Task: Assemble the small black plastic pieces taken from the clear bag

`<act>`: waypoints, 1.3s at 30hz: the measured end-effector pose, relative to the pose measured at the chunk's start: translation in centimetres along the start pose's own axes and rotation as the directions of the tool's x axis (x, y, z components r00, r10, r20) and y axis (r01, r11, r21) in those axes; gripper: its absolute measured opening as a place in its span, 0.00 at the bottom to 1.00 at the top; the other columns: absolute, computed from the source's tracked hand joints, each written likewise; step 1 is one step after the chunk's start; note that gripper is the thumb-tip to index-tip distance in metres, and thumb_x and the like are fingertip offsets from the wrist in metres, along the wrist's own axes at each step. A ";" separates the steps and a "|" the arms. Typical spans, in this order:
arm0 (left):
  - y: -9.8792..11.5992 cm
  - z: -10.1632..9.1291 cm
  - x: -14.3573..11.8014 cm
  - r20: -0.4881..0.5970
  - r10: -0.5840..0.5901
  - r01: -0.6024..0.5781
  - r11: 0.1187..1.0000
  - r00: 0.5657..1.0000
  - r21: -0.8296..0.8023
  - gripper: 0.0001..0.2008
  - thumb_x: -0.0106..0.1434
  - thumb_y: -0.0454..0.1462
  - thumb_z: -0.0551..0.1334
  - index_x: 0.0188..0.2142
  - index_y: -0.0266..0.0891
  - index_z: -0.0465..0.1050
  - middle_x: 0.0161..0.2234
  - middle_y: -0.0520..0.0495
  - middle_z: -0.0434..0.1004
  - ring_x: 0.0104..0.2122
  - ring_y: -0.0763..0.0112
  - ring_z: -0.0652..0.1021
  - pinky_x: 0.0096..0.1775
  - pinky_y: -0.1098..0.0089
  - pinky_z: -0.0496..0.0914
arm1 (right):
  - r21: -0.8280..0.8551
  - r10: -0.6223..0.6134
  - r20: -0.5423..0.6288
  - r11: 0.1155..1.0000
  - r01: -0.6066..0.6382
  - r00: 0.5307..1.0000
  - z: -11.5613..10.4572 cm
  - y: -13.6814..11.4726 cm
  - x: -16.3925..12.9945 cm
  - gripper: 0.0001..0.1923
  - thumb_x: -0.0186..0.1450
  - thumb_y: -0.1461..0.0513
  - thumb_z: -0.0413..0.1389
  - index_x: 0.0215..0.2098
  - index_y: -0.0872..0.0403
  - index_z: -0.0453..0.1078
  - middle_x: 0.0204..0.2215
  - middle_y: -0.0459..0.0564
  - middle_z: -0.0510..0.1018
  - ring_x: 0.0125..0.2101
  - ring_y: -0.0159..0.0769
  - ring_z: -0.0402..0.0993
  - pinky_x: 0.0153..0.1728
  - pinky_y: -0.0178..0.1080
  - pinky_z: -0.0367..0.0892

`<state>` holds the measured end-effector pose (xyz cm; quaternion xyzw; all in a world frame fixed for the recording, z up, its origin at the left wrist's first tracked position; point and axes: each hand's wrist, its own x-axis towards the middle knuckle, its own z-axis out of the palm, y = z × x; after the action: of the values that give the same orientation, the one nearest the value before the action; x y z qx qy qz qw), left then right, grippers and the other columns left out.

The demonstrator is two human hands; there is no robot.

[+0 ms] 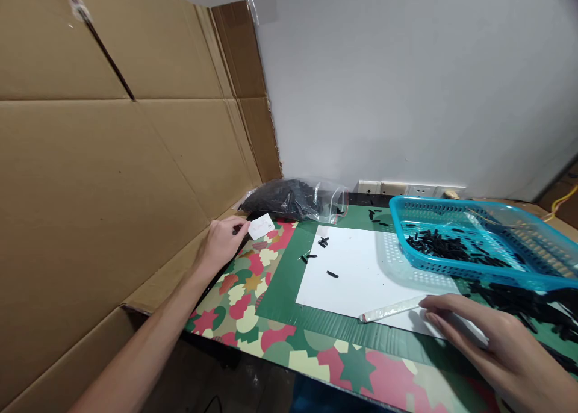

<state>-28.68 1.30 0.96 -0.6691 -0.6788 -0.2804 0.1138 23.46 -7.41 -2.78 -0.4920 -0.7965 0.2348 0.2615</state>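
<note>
My left hand (222, 239) is closed at the table's left edge, its fingertips pinching the corner of a small white paper slip (262, 227) with faint writing. In my right hand (497, 335) is a slim white tape-wrapped stick (392, 310), its reddish-brown tip pointing left, low over a white paper sheet (352, 286). On that sheet lie a short black strip (333, 274) and a small cluster of black pieces (323, 242). A couple more black pieces (307, 257) rest across its left edge.
A clear zip bag (293, 199) of black pieces lies behind my left hand. The blue plastic basket (401, 247) at right holds many black pieces. More black strips (510, 301) lie before it. Cardboard (135, 190) walls the left side; wall sockets (419, 190) are behind.
</note>
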 end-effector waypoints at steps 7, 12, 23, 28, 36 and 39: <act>-0.2 0.0 -0.1 -0.037 -0.043 0.044 0.998 0.998 0.033 0.21 0.70 0.48 0.56 0.38 0.43 0.86 0.46 0.44 0.88 0.43 0.57 0.85 0.49 0.65 0.73 | 0.033 -0.022 -0.042 0.999 0.023 0.999 -0.2 -0.2 0.1 0.22 0.75 0.45 0.52 0.48 0.47 0.82 0.47 0.53 0.88 0.42 0.47 0.87 0.42 0.40 0.83; -0.3 0.0 0.0 -0.016 -0.047 0.048 0.998 0.999 0.047 0.22 0.71 0.49 0.55 0.40 0.44 0.86 0.48 0.44 0.88 0.46 0.57 0.84 0.52 0.64 0.72 | 0.035 -0.006 -0.036 0.999 0.007 0.999 -0.2 -0.1 0.0 0.22 0.76 0.45 0.52 0.50 0.47 0.81 0.48 0.53 0.88 0.44 0.46 0.87 0.43 0.39 0.83; -1.0 0.2 0.0 0.034 -0.104 0.099 0.987 0.994 0.126 0.21 0.71 0.48 0.54 0.38 0.45 0.86 0.47 0.41 0.88 0.45 0.52 0.85 0.46 0.63 0.73 | 0.057 0.000 -0.040 0.998 0.002 0.999 -0.2 0.3 -0.1 0.22 0.75 0.45 0.52 0.49 0.48 0.81 0.48 0.54 0.87 0.44 0.48 0.87 0.43 0.40 0.83; -1.1 0.3 0.0 0.034 -0.134 0.128 0.981 0.990 0.145 0.21 0.71 0.48 0.55 0.37 0.44 0.86 0.45 0.39 0.88 0.44 0.51 0.85 0.44 0.63 0.73 | 0.043 -0.019 -0.050 0.999 0.021 0.999 -0.3 0.5 0.0 0.22 0.75 0.44 0.52 0.48 0.48 0.81 0.47 0.54 0.88 0.43 0.46 0.87 0.42 0.39 0.83; -0.7 0.1 -0.1 0.015 -0.172 0.168 0.976 0.985 0.138 0.22 0.71 0.49 0.54 0.38 0.44 0.86 0.45 0.39 0.88 0.43 0.50 0.85 0.42 0.63 0.73 | 0.041 -0.020 -0.031 0.999 0.022 0.999 -0.3 0.2 0.2 0.21 0.76 0.46 0.50 0.47 0.48 0.80 0.46 0.52 0.87 0.44 0.44 0.86 0.43 0.37 0.82; -0.2 -0.1 0.0 -0.009 -0.176 0.176 0.977 0.984 0.118 0.23 0.71 0.49 0.53 0.39 0.43 0.85 0.46 0.39 0.88 0.42 0.52 0.85 0.44 0.63 0.73 | 0.055 -0.019 -0.009 0.998 0.019 1.000 -0.5 -0.2 0.3 0.21 0.76 0.46 0.50 0.46 0.48 0.80 0.45 0.52 0.87 0.43 0.44 0.86 0.43 0.37 0.82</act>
<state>-28.92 1.28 0.94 -0.5988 -0.7508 -0.2479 0.1276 23.56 -7.18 -2.27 -0.4779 -0.7933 0.2519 0.2806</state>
